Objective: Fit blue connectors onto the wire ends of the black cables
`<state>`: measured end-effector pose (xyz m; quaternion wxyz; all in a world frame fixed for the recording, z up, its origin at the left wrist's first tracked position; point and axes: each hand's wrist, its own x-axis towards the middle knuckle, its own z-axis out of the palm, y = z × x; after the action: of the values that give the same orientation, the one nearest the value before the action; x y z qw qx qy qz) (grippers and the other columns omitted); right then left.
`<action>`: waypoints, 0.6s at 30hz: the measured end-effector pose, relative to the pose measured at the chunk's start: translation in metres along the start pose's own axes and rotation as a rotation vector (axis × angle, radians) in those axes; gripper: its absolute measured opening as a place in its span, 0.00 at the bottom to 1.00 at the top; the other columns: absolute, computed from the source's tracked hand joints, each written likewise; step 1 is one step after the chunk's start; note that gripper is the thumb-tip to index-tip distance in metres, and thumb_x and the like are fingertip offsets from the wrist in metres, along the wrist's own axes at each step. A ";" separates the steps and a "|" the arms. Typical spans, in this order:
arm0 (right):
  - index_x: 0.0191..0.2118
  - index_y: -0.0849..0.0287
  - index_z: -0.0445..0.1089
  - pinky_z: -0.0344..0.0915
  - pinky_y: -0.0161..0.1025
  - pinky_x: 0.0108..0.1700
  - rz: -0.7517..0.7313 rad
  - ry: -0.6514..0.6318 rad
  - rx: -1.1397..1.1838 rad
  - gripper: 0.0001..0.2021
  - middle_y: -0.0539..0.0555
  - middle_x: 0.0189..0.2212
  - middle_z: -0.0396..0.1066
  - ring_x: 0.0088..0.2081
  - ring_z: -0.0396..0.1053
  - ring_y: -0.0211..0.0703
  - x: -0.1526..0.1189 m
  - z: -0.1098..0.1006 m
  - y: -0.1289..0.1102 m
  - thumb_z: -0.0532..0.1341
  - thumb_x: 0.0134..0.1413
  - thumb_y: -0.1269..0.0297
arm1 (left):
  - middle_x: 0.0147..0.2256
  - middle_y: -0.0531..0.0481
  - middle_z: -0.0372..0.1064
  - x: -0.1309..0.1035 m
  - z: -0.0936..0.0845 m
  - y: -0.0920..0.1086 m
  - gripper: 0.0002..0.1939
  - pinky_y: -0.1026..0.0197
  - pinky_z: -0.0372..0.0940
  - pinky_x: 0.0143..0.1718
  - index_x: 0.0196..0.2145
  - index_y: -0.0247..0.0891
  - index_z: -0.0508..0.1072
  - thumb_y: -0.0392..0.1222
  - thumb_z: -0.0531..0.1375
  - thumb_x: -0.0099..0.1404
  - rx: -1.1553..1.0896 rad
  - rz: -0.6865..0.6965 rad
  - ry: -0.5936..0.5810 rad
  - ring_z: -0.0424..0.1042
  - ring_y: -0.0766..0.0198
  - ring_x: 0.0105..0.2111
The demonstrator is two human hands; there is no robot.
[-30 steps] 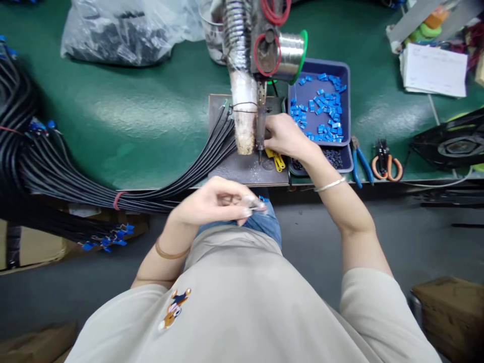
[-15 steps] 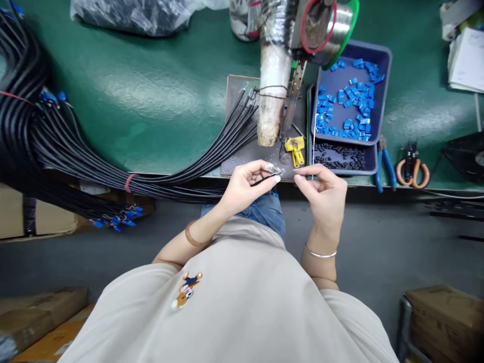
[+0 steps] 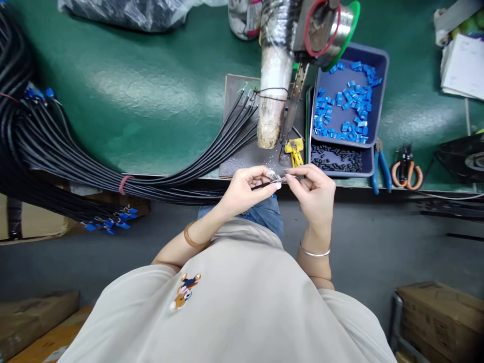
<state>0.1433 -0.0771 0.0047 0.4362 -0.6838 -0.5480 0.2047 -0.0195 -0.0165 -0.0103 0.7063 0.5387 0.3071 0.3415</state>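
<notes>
My left hand [image 3: 247,189] is closed on a black cable [image 3: 260,186] close to its stripped end, and a whitish wrap covers one fingertip. At that end, thin wires [image 3: 282,179] point to the right. My right hand [image 3: 312,191] pinches at these wires with thumb and forefinger; its fingertips hide exactly what lies between them. Just beyond the hands, a yellow wire stripper [image 3: 295,151] lies on a dark board [image 3: 238,156]. More black cables [image 3: 223,143] with bared ends rest on that board.
A soldering stand with a white-wrapped tube [image 3: 273,85] and a solder spool [image 3: 342,33] rises behind the hands. To the right are a bin [image 3: 382,96] of blue connectors, a lower tray of small black pieces, blue-handled pliers [image 3: 384,169] and orange-handled cutters [image 3: 407,171]. Bundled cables [image 3: 86,156] fill the left.
My right hand has moved left, and its fingertips now meet the wires at the cable end. My left hand keeps its hold on the cable. The view has shifted slightly.
</notes>
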 end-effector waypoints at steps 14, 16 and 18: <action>0.41 0.53 0.78 0.60 0.34 0.28 -0.278 0.085 -0.258 0.08 0.47 0.24 0.71 0.23 0.62 0.32 -0.003 -0.027 -0.011 0.61 0.61 0.64 | 0.19 0.49 0.60 -0.054 -0.002 0.102 0.17 0.55 0.48 0.18 0.20 0.42 0.65 0.22 0.50 0.56 1.297 0.478 -0.674 0.59 0.60 0.17; 0.44 0.51 0.76 0.53 0.34 0.23 -0.259 0.064 -0.157 0.09 0.44 0.20 0.65 0.18 0.53 0.31 -0.006 -0.050 -0.016 0.63 0.58 0.62 | 0.20 0.49 0.59 -0.074 0.000 0.110 0.17 0.55 0.44 0.17 0.22 0.40 0.65 0.21 0.48 0.57 1.413 0.373 -0.545 0.58 0.61 0.17; 0.44 0.52 0.74 0.49 0.34 0.21 -0.242 0.060 -0.071 0.10 0.43 0.20 0.63 0.18 0.52 0.31 -0.005 -0.069 -0.015 0.64 0.56 0.59 | 0.19 0.51 0.60 -0.085 -0.005 0.112 0.16 0.57 0.41 0.15 0.22 0.39 0.65 0.24 0.47 0.61 1.132 0.322 -0.490 0.55 0.65 0.14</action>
<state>0.1856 -0.1077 0.0532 0.4494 -0.6336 -0.6200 0.1103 -0.0893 -0.0617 0.1025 0.3020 0.9304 0.1848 0.0950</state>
